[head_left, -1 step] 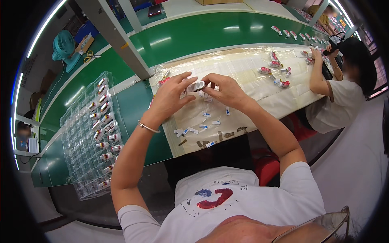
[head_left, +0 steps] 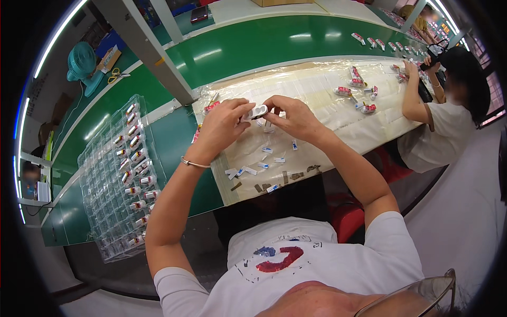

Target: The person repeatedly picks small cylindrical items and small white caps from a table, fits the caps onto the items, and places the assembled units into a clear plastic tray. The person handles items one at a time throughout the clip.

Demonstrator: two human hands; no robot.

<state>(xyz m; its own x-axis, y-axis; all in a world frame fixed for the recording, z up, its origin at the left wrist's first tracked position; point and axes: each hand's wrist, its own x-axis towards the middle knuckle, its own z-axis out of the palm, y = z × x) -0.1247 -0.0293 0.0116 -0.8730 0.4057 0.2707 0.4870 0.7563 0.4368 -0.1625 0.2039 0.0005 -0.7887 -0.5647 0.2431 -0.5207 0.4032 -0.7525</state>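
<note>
Above the covered bench, a small white piece [head_left: 259, 111] with rounded ends and a dark edge is held between my hands. My left hand [head_left: 224, 128] grips its left end, fingers bent and pressed in. Thumb and forefinger of my right hand [head_left: 293, 118] pinch its right end. Below lie several small white-and-blue slips [head_left: 263, 165] and brown strips [head_left: 296, 177]. Part of a red-and-white item [head_left: 211, 107] shows beyond my left hand.
A clear compartment tray [head_left: 105, 179] partly filled with small white-and-red items stands at left. A metal post [head_left: 153, 58] rises behind it. More red-and-white items [head_left: 343, 91] lie to the right, near a co-worker [head_left: 441, 121]. A green conveyor belt [head_left: 253, 42] runs beyond.
My left fingers, raised and spread before, have come down and closed on the white piece. My right hand has barely moved.
</note>
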